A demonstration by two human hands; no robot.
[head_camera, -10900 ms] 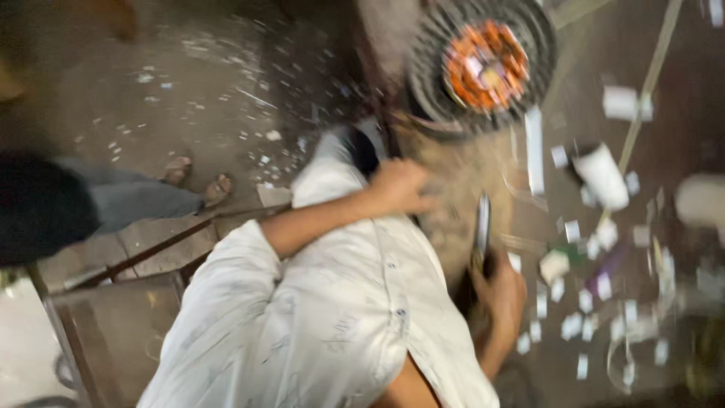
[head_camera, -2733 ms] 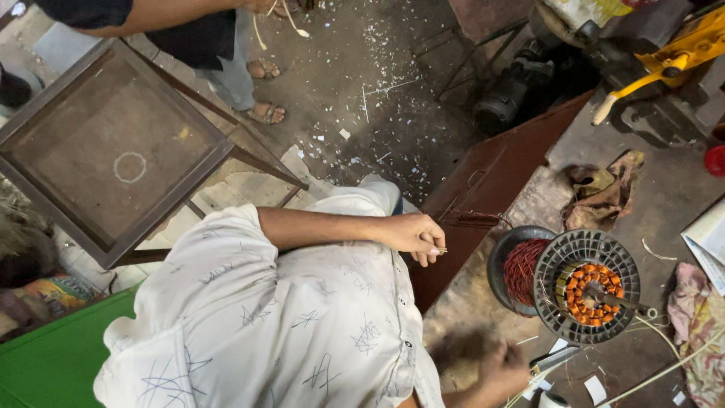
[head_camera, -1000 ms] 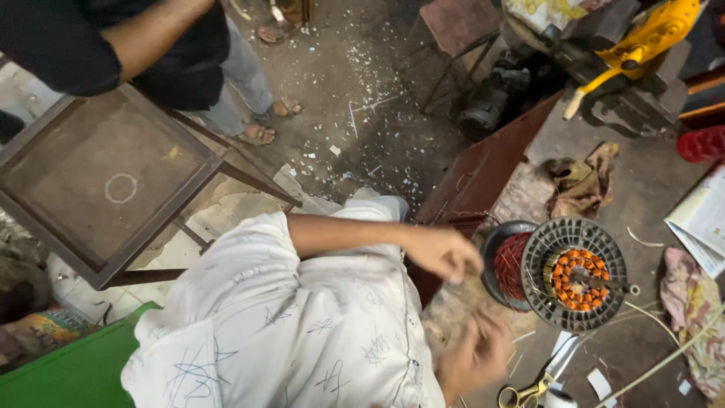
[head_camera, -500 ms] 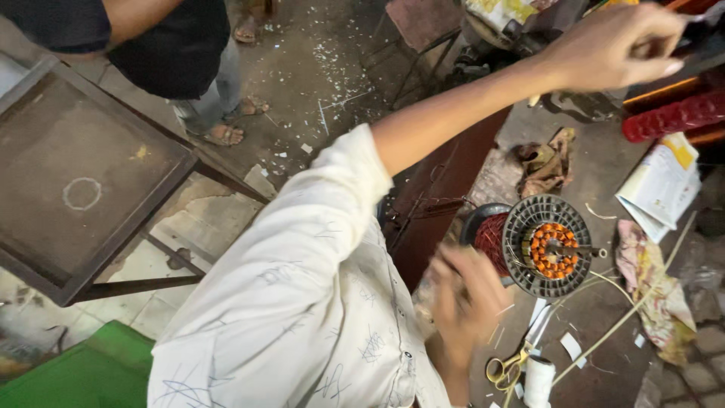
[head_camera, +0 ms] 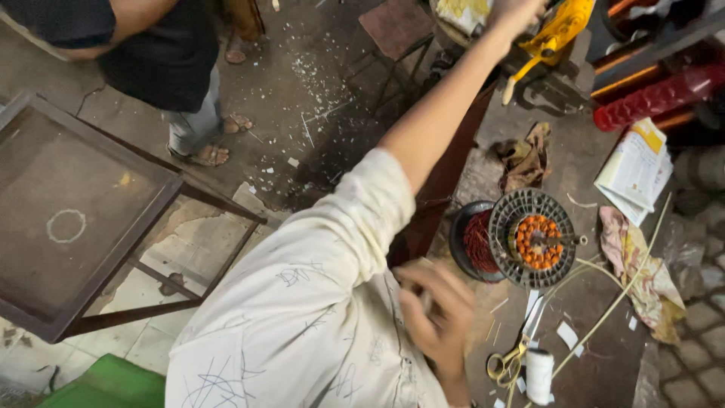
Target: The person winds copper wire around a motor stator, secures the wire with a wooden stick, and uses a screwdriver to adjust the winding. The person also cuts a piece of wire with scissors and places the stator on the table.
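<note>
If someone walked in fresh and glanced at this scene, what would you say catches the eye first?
Most striking is the round slotted motor core with bright orange-copper windings, lying on the workbench right of centre. Next is the long bare arm reaching to the top edge, where the left hand meets a yellow tool. The blurred right hand hovers low, near yellow-handled scissors and a white thread spool.

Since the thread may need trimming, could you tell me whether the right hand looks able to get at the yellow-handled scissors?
Probably yes: the right hand hovers just left of the scissors, which lie uncovered on the workbench beside the white spool, with nothing between.
</note>
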